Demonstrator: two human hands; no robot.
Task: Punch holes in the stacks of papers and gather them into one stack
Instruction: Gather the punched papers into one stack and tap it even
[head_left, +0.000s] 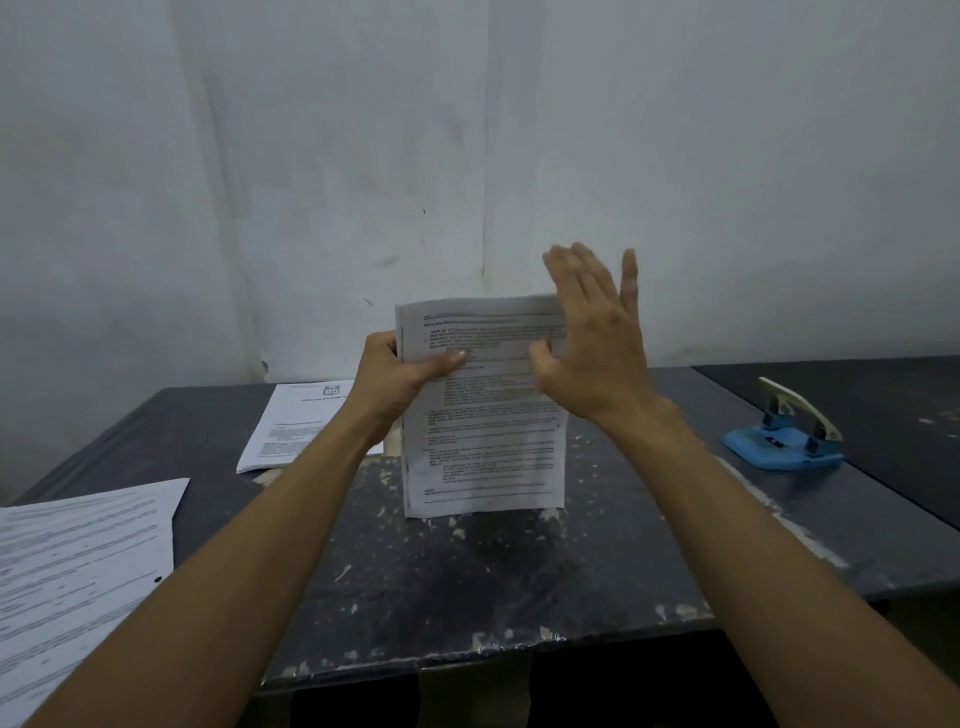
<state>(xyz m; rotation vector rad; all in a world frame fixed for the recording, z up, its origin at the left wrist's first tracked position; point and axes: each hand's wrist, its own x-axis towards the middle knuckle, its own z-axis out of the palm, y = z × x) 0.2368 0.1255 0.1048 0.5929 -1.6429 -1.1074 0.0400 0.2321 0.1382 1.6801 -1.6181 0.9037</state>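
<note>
A printed paper stack (488, 452) stands upright on its bottom edge on the dark table (467, 582). My left hand (402, 376) grips the stack's upper left edge, thumb across the front page. My right hand (592, 343) is at the stack's upper right edge with fingers spread and straight, blurred; whether it touches the paper I cannot tell. A blue hole punch (787, 434) with a pale lever sits to the right. Another paper stack (301, 426) lies flat behind my left arm, and a punched stack (78, 577) lies at the near left.
A pale wall rises right behind the table. A second dark table surface (883, 415) adjoins on the right, past the punch. The table top is flecked with light paint or paper bits, and its front edge runs just below my forearms.
</note>
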